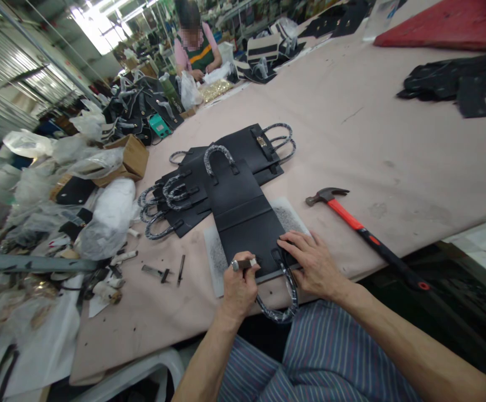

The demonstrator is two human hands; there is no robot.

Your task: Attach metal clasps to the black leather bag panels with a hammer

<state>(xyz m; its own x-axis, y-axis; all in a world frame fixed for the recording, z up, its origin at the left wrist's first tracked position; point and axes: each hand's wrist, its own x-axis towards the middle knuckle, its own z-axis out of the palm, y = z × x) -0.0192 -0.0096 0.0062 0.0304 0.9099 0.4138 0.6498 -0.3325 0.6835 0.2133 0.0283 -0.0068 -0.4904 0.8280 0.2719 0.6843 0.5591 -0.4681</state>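
A black leather bag panel (246, 215) lies flat, a wrapped loop handle at each end, over a pale speckled board (288, 212). My left hand (239, 287) is closed around a short cylindrical punch (243, 264) with a metal end. Its tip is on or just above the panel, left of the near handle (282, 316); the exact contact is hidden. My right hand (312, 262) lies with fingers stretched over the panel's right edge, beside that handle's base. The handle hangs over the table edge toward my lap.
A claw hammer (364, 231) lies to the right, its grip past the table edge. More black bag pieces (243, 148) are stacked beyond. Small metal tools (181, 270) lie left, near plastic bags and a cardboard box (131, 159). Another person (198, 47) works at the far side.
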